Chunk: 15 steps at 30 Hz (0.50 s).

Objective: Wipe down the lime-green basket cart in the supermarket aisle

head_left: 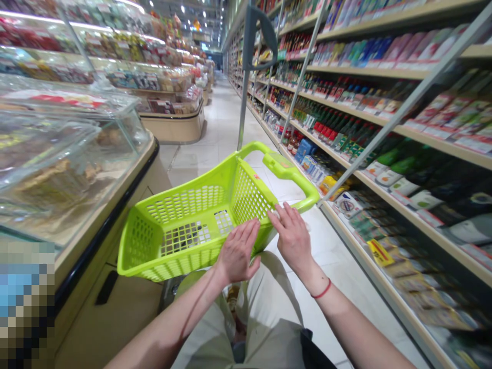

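Observation:
A lime-green rolling shopping basket (184, 195) stands tilted across the aisle in front of my legs, its perforated inside holding nothing that I can see. My left hand (239, 251) touches the near rim, fingers stretched out and thumb apart. At the near right corner, under the curved handle (280, 169), my right hand (294, 238) rests with its fingers extended against the rim. A red cord circles the right wrist. Neither hand visibly wraps round the basket. The palms' undersides are hidden.
Glass-covered food bins (57, 169) on a beige counter border the left. Shelves (378, 123) of bottles and packets line the right, behind slanting metal bars. A grey post (244, 102) rises beyond the basket. White floor tiles (221, 113) run down the aisle.

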Each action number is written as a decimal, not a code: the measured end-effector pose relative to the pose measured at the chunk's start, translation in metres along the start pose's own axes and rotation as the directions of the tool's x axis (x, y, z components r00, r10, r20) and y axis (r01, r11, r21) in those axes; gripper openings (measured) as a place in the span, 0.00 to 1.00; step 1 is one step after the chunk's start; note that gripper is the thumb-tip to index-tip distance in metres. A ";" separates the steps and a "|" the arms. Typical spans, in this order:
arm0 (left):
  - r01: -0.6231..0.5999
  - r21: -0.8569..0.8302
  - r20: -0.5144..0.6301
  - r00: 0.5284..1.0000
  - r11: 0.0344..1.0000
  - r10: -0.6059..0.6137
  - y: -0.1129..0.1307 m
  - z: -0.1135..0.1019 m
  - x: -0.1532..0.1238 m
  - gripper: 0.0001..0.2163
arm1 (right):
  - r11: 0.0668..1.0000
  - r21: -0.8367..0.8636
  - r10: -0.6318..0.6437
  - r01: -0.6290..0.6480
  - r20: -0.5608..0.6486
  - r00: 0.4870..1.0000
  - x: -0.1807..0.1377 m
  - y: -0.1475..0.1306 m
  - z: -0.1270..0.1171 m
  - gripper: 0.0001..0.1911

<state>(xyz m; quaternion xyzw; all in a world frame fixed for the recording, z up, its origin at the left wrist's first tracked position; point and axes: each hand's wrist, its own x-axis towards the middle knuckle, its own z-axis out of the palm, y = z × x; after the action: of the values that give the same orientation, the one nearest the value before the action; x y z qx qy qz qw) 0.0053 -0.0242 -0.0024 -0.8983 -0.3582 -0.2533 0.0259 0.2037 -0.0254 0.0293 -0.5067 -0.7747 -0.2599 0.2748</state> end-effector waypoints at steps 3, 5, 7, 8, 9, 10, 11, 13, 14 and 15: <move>-0.001 -0.002 -0.003 1.000 1.000 0.001 0.000 0.001 -0.001 0.40 | 0.997 0.030 -0.068 0.068 0.013 0.998 -0.001 0.007 -0.001 0.27; 0.000 -0.009 -0.002 1.000 1.000 0.000 -0.001 0.001 -0.001 0.40 | 0.996 0.027 -0.088 0.088 -0.004 0.996 0.000 0.023 -0.004 0.27; 0.003 -0.018 0.001 1.000 1.000 -0.003 -0.001 0.001 -0.001 0.41 | 0.998 -0.003 -0.070 0.070 -0.031 0.997 0.003 0.043 -0.007 0.27; 0.004 -0.021 0.003 1.000 1.000 -0.004 -0.002 0.001 -0.001 0.41 | 0.998 -0.021 -0.052 0.051 -0.045 0.998 0.005 0.054 -0.008 0.27; 0.004 -0.023 0.003 1.000 1.000 -0.004 -0.002 0.001 -0.001 0.41 | 0.999 -0.037 -0.034 0.032 -0.057 0.998 0.007 0.064 -0.010 0.27; 0.003 -0.025 0.004 1.000 1.000 -0.003 -0.002 0.001 -0.001 0.42 | 0.999 -0.052 -0.019 0.015 -0.068 0.998 0.009 0.072 -0.011 0.27; 0.002 -0.025 0.004 1.000 1.000 -0.002 -0.002 0.001 -0.001 0.42 | 0.998 -0.064 -0.006 0.001 -0.078 0.997 0.011 0.079 -0.012 0.27; -0.001 -0.027 0.004 1.000 1.000 0.001 -0.002 0.002 -0.001 0.42 | 0.996 -0.085 0.018 -0.026 -0.095 0.995 0.014 0.087 -0.013 0.26; -0.002 -0.028 0.004 1.000 1.000 0.002 -0.002 0.002 -0.001 0.42 | 0.994 -0.096 0.033 -0.043 -0.103 0.994 0.015 0.087 -0.012 0.26; -0.004 -0.029 0.005 1.000 1.000 0.004 -0.002 0.002 -0.001 0.42 | 0.992 -0.106 0.050 -0.062 -0.112 0.992 0.015 0.085 -0.011 0.26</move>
<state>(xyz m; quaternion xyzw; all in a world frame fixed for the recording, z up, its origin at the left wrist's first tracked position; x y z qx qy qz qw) 0.0040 -0.0227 -0.0048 -0.8998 -0.3528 -0.2562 0.0123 0.2798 0.0065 0.0580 -0.5275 -0.7287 -0.3214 0.2958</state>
